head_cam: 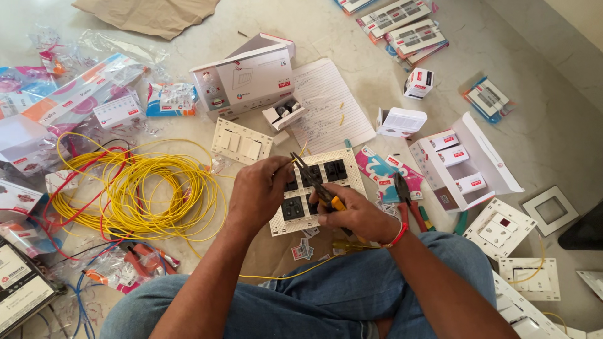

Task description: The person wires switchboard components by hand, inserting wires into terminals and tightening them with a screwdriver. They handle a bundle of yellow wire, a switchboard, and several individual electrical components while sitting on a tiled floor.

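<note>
My left hand (259, 191) pinches the end of a yellow wire (295, 156) just above a white switch plate (349, 162) fitted with dark socket modules. My right hand (355, 213) grips black-and-yellow pliers (312, 179), whose jaws meet the wire end beside my left fingers. The plate lies on the floor in front of my knees. A thin yellow wire (282, 274) trails across my jeans below my hands.
A coil of yellow and red wire (135, 188) lies to the left. Red-handled pliers (405, 201) and a green screwdriver sit right of the plate. White boxes (245, 78), switch plates (241, 141), a lined sheet of paper (326, 103) and plastic wrappers litter the floor.
</note>
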